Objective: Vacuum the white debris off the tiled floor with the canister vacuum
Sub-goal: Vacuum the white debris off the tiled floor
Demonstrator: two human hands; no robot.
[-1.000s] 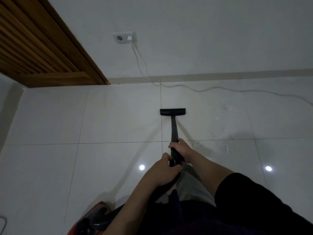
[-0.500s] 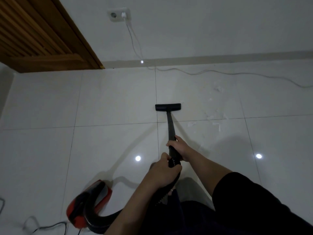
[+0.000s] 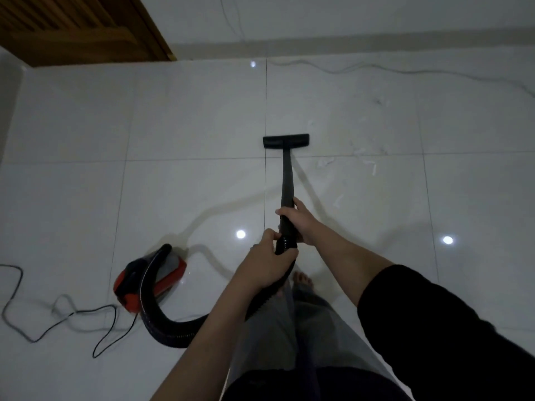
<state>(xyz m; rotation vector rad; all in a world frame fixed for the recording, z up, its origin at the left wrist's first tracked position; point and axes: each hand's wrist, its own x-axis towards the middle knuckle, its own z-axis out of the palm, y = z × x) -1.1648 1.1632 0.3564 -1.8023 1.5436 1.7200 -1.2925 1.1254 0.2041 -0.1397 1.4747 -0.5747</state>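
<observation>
Hands first: the right hand (image 3: 301,224) is wrapped round the upper end of the black wand (image 3: 287,180), fingers curled over it; the left hand (image 3: 267,264) grips just behind, at the ribbed cuff where the hose (image 3: 162,322) joins. Both are grasping, neither released.

Wand: rigid, straight, running forward and down to the floor nozzle (image 3: 286,141), which sits flat on the tiled floor (image 3: 188,117), just beyond a grout line. Judged stiff and light enough to steer from the present two-handed hold; the forward hand guides, the rear hand takes the drag of the hose.

Hose: corrugated and flexible, curving back past the left arm to the red and black canister (image 3: 150,282), which lies on the floor to the left, well apart from the nozzle. Judged the heavy item; it should trail by pulling on the hose, and glossy tiles likely let it slide.

White debris (image 3: 372,166): thin scraps and flecks scattered on the tiles right of the nozzle, near but untouched. Judged very light and easily blown about.

Power cable (image 3: 66,316): loose loops left of the canister.

Markings: no brand, label or writing legible anywhere.
</observation>
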